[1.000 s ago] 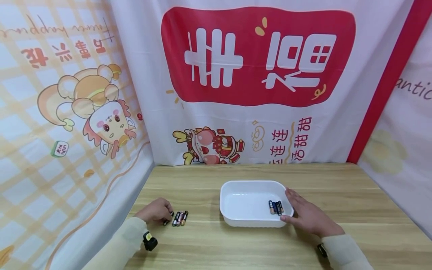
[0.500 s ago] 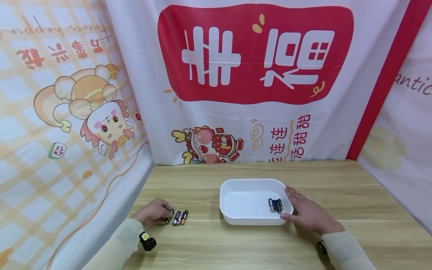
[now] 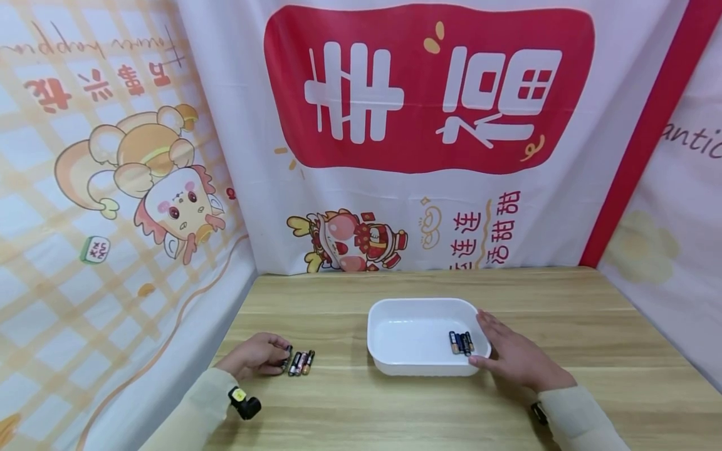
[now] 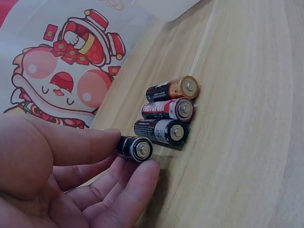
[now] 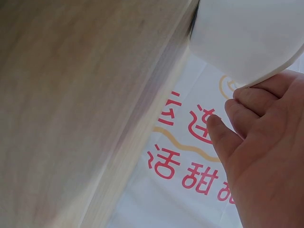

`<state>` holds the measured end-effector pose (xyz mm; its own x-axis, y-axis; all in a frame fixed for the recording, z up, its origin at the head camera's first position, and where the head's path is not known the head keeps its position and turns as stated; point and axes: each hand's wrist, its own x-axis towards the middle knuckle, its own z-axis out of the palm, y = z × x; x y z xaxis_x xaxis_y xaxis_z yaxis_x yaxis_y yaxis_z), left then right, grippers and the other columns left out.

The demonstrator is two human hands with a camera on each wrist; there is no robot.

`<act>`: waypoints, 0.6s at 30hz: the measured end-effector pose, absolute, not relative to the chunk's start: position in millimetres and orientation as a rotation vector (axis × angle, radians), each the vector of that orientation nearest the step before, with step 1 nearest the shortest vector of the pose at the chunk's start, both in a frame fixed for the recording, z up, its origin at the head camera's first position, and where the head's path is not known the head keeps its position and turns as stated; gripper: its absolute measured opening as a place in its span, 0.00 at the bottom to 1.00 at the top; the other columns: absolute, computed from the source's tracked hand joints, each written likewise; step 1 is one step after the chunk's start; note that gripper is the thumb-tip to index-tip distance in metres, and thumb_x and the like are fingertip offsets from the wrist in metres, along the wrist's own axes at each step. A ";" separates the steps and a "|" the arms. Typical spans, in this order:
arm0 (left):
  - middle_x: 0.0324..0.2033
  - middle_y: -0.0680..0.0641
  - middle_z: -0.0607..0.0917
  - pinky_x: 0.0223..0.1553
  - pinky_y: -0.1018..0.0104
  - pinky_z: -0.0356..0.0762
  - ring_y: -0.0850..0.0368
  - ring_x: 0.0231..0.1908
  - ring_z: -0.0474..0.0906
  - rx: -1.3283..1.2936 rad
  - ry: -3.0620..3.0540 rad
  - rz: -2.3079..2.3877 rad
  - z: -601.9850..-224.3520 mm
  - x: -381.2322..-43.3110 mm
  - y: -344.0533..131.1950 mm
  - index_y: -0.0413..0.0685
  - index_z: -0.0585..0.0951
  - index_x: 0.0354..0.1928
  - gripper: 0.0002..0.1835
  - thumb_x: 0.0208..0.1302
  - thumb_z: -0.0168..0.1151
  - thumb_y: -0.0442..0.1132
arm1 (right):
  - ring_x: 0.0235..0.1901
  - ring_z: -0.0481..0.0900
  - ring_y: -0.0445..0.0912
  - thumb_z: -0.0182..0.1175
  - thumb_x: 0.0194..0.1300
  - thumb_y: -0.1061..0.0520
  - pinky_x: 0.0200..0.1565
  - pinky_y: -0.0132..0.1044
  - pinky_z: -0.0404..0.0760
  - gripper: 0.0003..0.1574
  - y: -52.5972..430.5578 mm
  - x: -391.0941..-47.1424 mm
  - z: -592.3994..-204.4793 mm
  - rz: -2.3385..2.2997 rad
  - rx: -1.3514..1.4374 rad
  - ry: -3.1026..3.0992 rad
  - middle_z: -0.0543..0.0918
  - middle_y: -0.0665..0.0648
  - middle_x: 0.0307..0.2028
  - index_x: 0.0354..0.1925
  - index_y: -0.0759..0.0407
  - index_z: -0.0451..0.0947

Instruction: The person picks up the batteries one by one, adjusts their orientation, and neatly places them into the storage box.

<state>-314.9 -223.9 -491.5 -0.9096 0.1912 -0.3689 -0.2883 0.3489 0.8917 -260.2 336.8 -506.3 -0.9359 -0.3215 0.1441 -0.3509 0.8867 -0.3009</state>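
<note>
At the left of the table, my left hand (image 3: 256,357) pinches a dark battery (image 4: 137,148) between thumb and fingers. Its flat silver end faces the left wrist camera. Just right of it, three batteries (image 3: 301,363) lie side by side; in the left wrist view they are a black-and-grey one (image 4: 164,131), a red-and-white one (image 4: 164,109) and a black-and-copper one (image 4: 166,90). My right hand (image 3: 516,358) rests against the right end of a white tray (image 3: 417,369), fingers extended along its rim and thumb at the near corner. Several batteries (image 3: 461,342) lie inside at its right end.
The wooden table (image 3: 350,413) ends at a printed cloth backdrop (image 3: 350,188) behind the tray. Another printed cloth (image 3: 124,263) hangs along the left side. Bare wood separates the row of batteries from the tray.
My left hand has shifted slightly, bringing the pinched battery up close beside the row of three. My right hand stays at the tray's right end. The head view has tilted a little.
</note>
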 end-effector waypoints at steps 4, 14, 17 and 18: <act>0.36 0.43 0.79 0.36 0.58 0.86 0.54 0.32 0.79 -0.070 2.163 1.626 -489.8 -315.3 -224.0 0.29 0.74 0.52 0.16 0.64 0.60 0.27 | 0.72 0.51 0.58 0.54 0.60 0.23 0.67 0.57 0.59 0.63 336.2 -259.8 -504.7 0.497 0.522 -2.973 0.51 0.59 0.75 0.75 0.63 0.48; 0.35 0.42 0.80 0.39 0.58 0.86 0.54 0.32 0.80 -0.041 2.077 1.678 -487.5 -317.3 -224.6 0.26 0.70 0.57 0.21 0.64 0.60 0.28 | 0.72 0.51 0.58 0.54 0.60 0.24 0.67 0.57 0.59 0.63 336.6 -259.5 -504.3 0.489 0.527 -2.976 0.51 0.60 0.75 0.75 0.63 0.48; 0.35 0.41 0.81 0.38 0.59 0.86 0.54 0.32 0.81 -0.029 2.063 1.687 -485.7 -317.9 -224.3 0.27 0.71 0.56 0.20 0.64 0.60 0.28 | 0.72 0.50 0.58 0.54 0.60 0.23 0.67 0.57 0.59 0.64 336.4 -259.5 -504.5 0.490 0.518 -2.980 0.51 0.59 0.75 0.75 0.63 0.48; 0.36 0.41 0.81 0.38 0.60 0.86 0.54 0.31 0.81 -0.029 2.058 1.689 -485.5 -318.1 -224.2 0.27 0.71 0.55 0.19 0.64 0.60 0.28 | 0.72 0.50 0.58 0.53 0.60 0.23 0.67 0.57 0.59 0.64 336.1 -259.3 -504.6 0.490 0.514 -2.986 0.50 0.59 0.75 0.75 0.62 0.48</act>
